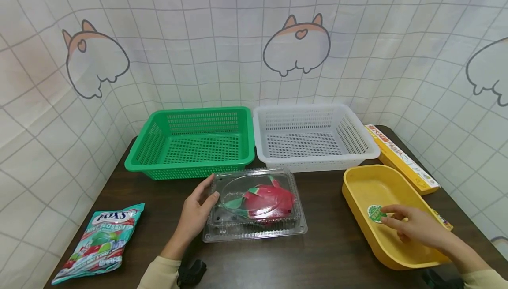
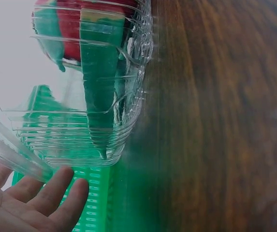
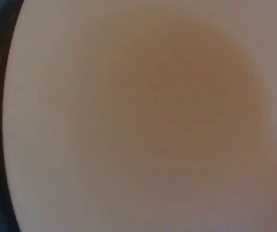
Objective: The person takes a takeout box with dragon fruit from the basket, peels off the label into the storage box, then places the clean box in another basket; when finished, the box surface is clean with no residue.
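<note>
In the head view my left hand [image 1: 194, 212] grips the left edge of a clear plastic clamshell box [image 1: 254, 231]. A red dragon fruit [image 1: 270, 200] with green leaf tips lies inside it. The left wrist view shows the fingers [image 2: 63, 193] bent at the rim of the box's lid [image 2: 17, 152]; most of the thumb is out of sight there. Over the yellow tray [image 1: 381, 178] at the right, my right hand [image 1: 420, 227] pinches the edge of a round green-and-white sticker [image 1: 375, 213]. Only a blurred pale surface fills the right wrist view.
A green basket [image 1: 198, 165] and a white basket [image 1: 317, 161] stand side by side behind the box. To the left lies a teal candy bag [image 1: 103, 240]. A yellow pasta box [image 1: 405, 161] rests beyond the tray, near the dark table's right edge.
</note>
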Motion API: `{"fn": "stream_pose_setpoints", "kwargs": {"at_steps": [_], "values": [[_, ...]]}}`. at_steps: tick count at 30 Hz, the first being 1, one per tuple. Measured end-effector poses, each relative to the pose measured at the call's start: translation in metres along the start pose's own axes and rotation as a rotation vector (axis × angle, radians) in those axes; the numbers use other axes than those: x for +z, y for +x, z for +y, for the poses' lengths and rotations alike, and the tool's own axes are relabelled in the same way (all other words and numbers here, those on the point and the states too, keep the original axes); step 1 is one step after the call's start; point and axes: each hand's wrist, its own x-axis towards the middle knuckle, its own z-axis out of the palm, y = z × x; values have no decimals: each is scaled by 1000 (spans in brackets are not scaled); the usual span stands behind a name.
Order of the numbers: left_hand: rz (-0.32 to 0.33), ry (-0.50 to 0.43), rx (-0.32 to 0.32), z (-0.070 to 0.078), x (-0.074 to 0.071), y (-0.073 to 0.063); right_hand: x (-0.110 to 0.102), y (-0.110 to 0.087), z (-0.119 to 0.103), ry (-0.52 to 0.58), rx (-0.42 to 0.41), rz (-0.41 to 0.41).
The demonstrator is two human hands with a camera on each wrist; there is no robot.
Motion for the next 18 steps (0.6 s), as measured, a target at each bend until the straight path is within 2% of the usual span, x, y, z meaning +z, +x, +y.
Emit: {"fn": "stream_pose_setpoints", "kwargs": {"at_steps": [5,8,11,15,18], "values": [[3,-2,11,0,1,0,-9,-7,-7,-172,44,30],[7,2,16,0,1,-1,-15,-13,-14,-234,63,58],[9,4,14,0,1,-1,-19,-16,-21,-256,47,97],[25,0,-33,1,1,-2,-23,-16,-36,-269,0,143],[49,-11,-109,3,3,-1,-27,-10,-48,-262,-16,154]]}}
